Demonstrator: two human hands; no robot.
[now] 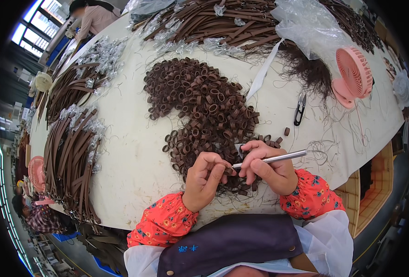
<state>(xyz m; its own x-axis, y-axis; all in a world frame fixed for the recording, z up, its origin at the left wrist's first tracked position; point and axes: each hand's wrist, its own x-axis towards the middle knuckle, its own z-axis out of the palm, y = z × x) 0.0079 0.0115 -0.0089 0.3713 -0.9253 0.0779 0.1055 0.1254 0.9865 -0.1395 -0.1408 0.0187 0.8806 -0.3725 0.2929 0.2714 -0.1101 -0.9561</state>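
My left hand (205, 179) is closed in a pinch on a small brown loop (228, 170), mostly covered by the fingers. In my right hand (270, 167) is a slim silver pen-like tool (285, 157), its tip touching or very near the loop at the left fingertips. A small grey piece (238, 147) shows just beyond the right fingers; its kind is unclear. Both hands are at the near edge of a large heap of brown strap loops (213, 106), with loose dark threads among them. Red flowered sleeves cover my forearms.
Brown straps with clear plastic wrap (70, 157) lie at the left, more straps (213, 21) at the back. Black thread snips (300, 110), a pink fan (352, 76) and a dark thread tangle (313, 69) are at the right. A wooden crate (375, 184) stands beside the table.
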